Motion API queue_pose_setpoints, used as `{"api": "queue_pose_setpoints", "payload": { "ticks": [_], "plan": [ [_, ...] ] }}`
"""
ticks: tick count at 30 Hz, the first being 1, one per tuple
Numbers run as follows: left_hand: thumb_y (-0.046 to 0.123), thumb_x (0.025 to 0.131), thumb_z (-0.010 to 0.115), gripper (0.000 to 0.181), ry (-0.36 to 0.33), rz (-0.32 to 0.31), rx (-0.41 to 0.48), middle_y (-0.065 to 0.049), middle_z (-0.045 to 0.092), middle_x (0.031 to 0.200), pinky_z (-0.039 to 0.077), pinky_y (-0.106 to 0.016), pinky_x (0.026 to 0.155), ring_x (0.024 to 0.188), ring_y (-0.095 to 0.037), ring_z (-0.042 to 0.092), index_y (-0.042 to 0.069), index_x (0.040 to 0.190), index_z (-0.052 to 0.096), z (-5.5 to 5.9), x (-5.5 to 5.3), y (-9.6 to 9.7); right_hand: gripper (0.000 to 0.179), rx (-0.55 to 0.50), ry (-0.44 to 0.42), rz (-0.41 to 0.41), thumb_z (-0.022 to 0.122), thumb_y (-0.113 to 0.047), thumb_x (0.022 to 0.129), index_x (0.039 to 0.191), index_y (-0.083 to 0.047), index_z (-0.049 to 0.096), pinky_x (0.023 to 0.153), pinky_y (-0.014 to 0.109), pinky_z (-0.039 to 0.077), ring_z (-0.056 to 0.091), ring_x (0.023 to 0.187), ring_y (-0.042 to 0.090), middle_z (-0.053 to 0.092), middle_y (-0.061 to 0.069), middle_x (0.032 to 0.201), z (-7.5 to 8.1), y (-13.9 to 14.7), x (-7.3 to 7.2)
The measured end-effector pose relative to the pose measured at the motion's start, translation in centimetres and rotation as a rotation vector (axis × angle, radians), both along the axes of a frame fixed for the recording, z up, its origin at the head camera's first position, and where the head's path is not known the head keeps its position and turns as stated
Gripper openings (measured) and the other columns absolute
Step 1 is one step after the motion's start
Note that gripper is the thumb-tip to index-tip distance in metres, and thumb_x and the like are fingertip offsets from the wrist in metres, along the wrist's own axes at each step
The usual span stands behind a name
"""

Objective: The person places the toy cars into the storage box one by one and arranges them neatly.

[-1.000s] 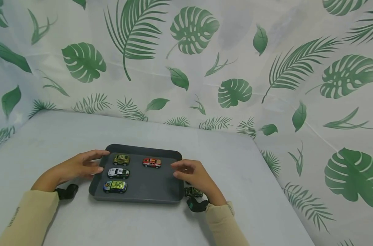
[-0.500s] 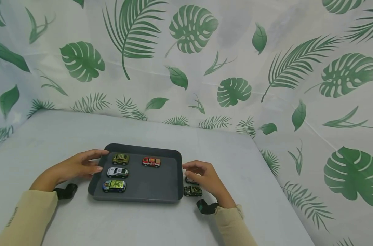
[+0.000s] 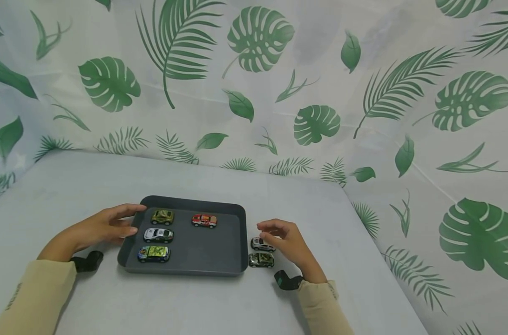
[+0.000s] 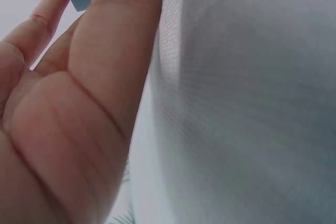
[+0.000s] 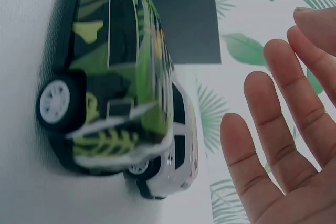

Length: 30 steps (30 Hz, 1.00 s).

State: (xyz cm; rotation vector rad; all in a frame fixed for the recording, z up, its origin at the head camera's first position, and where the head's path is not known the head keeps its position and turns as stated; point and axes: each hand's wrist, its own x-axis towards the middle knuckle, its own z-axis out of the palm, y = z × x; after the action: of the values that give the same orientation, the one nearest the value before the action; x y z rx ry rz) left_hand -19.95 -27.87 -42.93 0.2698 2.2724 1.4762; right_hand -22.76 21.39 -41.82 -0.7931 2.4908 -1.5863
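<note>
In the head view my left hand [image 3: 96,229] touches the left side of the dark grey tray [image 3: 195,266], index fingertip and thumb at its rim. On the tray, a camouflage toy car [image 3: 162,217], a white-and-black toy car [image 3: 158,235] and a yellow-green and blue toy car [image 3: 153,254] form a left column; a red toy car [image 3: 204,220] sits right of them. My right hand [image 3: 286,241] is over a white toy car [image 3: 260,244] right of the tray, fingers loosely bent, holding nothing. Below that car stands a dark green camouflage toy car [image 3: 261,260], large in the right wrist view.
A white cloth-covered table [image 3: 186,302] bears everything. Behind and to the right rises a white curtain [image 3: 274,102] printed with green leaves. Each wrist carries a small black camera [image 3: 289,281].
My right hand has moved right, from over the tray's right edge to beside it, uncovering the two cars there. My left hand stays at the tray's rim.
</note>
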Motion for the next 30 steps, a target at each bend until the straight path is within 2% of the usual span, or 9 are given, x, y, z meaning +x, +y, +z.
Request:
{"api": "queue_pose_setpoints", "payload": {
  "ticks": [13, 21, 30],
  "plan": [
    [0.025, 0.107, 0.072, 0.080, 0.010, -0.011, 0.007, -0.041, 0.020, 0.170, 0.058, -0.058, 0.101, 0.150, -0.065, 0.030, -0.001, 0.168, 0.027, -0.3, -0.1, 0.3, 0.024, 0.092, -0.015, -0.066, 0.073, -0.005, 0.102, 0.121, 0.009, 0.074, 0.098, 0.037, 0.057, 0.071, 0.112, 0.035, 0.075, 0.024, 0.122, -0.6, 1.5, -0.3],
    [0.026, 0.106, 0.073, 0.080, -0.004, -0.006, 0.011, -0.040, 0.019, 0.170, 0.058, -0.057, 0.101, 0.152, -0.065, 0.027, 0.001, 0.168, 0.028, -0.3, -0.1, 0.4, 0.025, 0.108, -0.078, -0.109, 0.078, -0.006, 0.099, 0.121, 0.007, 0.076, 0.097, 0.044, 0.057, 0.070, 0.111, 0.033, 0.075, 0.021, 0.125, -1.2, 1.8, -0.6],
    [0.027, 0.107, 0.071, 0.079, 0.011, -0.008, -0.009, -0.041, 0.021, 0.169, 0.057, -0.058, 0.101, 0.151, -0.065, 0.029, 0.001, 0.169, 0.028, -0.3, 0.1, -0.1, 0.029, 0.142, -0.100, -0.095, 0.080, -0.009, 0.099, 0.123, 0.005, 0.076, 0.096, 0.045, 0.057, 0.071, 0.110, 0.029, 0.075, 0.021, 0.126, -1.9, 2.1, -1.0]
  ]
}}
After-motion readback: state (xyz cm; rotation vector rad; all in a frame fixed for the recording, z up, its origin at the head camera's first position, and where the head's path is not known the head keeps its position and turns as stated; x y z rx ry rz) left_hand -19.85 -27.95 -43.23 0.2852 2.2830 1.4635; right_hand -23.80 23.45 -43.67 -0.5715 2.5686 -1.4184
